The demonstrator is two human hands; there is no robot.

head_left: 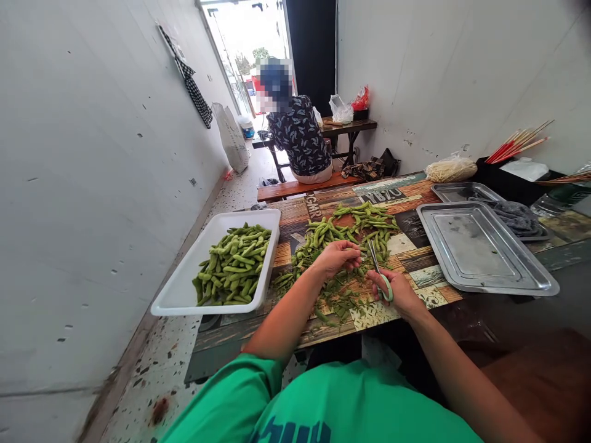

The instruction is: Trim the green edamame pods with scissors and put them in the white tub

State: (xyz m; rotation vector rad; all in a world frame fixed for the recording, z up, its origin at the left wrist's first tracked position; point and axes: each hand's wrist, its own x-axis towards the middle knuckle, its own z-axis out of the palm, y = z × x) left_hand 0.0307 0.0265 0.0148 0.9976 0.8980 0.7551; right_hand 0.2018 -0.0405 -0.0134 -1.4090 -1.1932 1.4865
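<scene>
My right hand (399,294) grips a pair of scissors (388,290) by the pale green handles, the blades pointing up and away from me. Just left of the blades is my left hand (339,258), its fingers curled and pinched; what lies between them, if anything, is too small to make out. Beneath and beyond both hands, green soybean pods (355,221) lie spread in a loose pile on the wood-patterned table (427,277). Trimmed green scraps (344,304) are scattered nearer to me. To the left, a white plastic tray (178,292) holds a heap of pods (235,261).
On the right, a metal tray (489,246) overlaps another tray holding dark strips (517,218). Behind them are a bagged pale bundle (450,169) and a black box with red-tipped sticks (517,144). Another person (300,138) sits on a bench (295,189) facing away.
</scene>
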